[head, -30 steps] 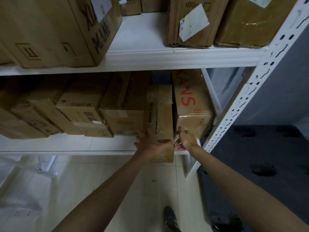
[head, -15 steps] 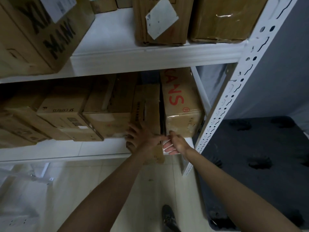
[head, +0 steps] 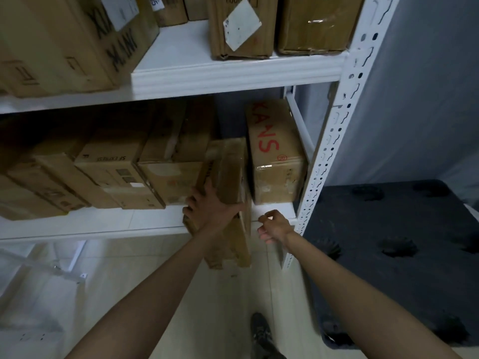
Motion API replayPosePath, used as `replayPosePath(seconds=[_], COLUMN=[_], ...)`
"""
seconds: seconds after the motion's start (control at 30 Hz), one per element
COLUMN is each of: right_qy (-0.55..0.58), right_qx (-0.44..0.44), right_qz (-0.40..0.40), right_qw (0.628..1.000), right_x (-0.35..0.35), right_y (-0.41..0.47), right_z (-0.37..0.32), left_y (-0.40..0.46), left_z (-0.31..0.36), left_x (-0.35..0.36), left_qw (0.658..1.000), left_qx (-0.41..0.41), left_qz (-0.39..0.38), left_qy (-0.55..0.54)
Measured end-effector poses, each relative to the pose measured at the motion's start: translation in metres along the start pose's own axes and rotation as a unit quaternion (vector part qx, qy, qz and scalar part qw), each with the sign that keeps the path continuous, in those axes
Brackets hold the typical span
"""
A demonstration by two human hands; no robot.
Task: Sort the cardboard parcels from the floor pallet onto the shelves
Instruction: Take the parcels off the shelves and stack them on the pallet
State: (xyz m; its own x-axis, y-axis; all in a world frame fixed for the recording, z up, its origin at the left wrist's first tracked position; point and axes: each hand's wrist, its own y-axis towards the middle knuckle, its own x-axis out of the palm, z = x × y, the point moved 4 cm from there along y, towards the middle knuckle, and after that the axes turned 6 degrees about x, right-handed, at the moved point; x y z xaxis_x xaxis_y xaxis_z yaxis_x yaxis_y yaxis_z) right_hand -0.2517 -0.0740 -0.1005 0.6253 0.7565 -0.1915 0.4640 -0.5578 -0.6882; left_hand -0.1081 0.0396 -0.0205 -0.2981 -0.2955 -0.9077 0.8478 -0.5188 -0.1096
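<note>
One parcel (head: 228, 177), earlier gripped by both hands, is now gripped by the left hand (head: 210, 211) only; right hand (head: 273, 226) withdrawn, fingers curled, empty. Long axis points into the shelf (head: 103, 224).
</note>
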Motion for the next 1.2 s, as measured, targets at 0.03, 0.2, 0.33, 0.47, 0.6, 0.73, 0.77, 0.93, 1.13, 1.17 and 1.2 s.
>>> replayPosePath(seconds=[0.03,0.2,0.33,0.47,0.6,0.73,0.77,0.93,1.13,1.17,1.2], right_qy=[-0.01,-0.104,-0.11,-0.076,-0.04,-0.06,-0.054,-0.069,-0.085,-0.087,-0.082], right_qx=[-0.004,-0.004,0.03,0.043,0.016,0.061,0.072,0.108,0.121,0.118,0.119], right_qz=[0.004,0.017,-0.026,-0.029,0.007,0.002,-0.008,-0.047,0.02,0.032,0.04], right_qw=[1.0,0.994,0.993,0.996,0.999,0.996,0.996,0.991,0.989,0.989,0.989], right_x=[0.003,0.025,0.05,0.058,0.036,-0.005,-0.017,-0.084,-0.195,-0.214,-0.234], right_y=[-0.011,-0.067,-0.12,-0.162,-0.187,-0.195,-0.194,-0.195,-0.21,-0.212,-0.213], right_z=[0.006,0.052,0.098,0.133,0.149,0.172,0.177,0.208,0.242,0.246,0.252], left_y=[-0.013,-0.089,-0.151,-0.199,-0.231,-0.256,-0.262,-0.281,-0.294,-0.297,-0.3], left_z=[-0.006,-0.046,-0.075,-0.092,-0.101,-0.096,-0.091,-0.05,0.022,0.036,0.05], left_x=[-0.008,-0.047,-0.068,-0.074,-0.066,-0.05,-0.045,-0.005,0.074,0.087,0.099], left_qw=[1.0,0.998,0.99,0.974,0.954,0.936,0.932,0.911,0.877,0.871,0.864], left_qx=[0.001,0.015,0.002,0.007,-0.001,-0.022,-0.02,-0.042,-0.109,-0.112,-0.116], left_qz=[0.002,0.004,-0.001,-0.02,-0.051,-0.079,-0.089,-0.142,-0.219,-0.23,-0.239], left_qy=[-0.011,-0.057,-0.14,-0.224,-0.295,-0.342,-0.351,-0.385,-0.414,-0.419,-0.427])
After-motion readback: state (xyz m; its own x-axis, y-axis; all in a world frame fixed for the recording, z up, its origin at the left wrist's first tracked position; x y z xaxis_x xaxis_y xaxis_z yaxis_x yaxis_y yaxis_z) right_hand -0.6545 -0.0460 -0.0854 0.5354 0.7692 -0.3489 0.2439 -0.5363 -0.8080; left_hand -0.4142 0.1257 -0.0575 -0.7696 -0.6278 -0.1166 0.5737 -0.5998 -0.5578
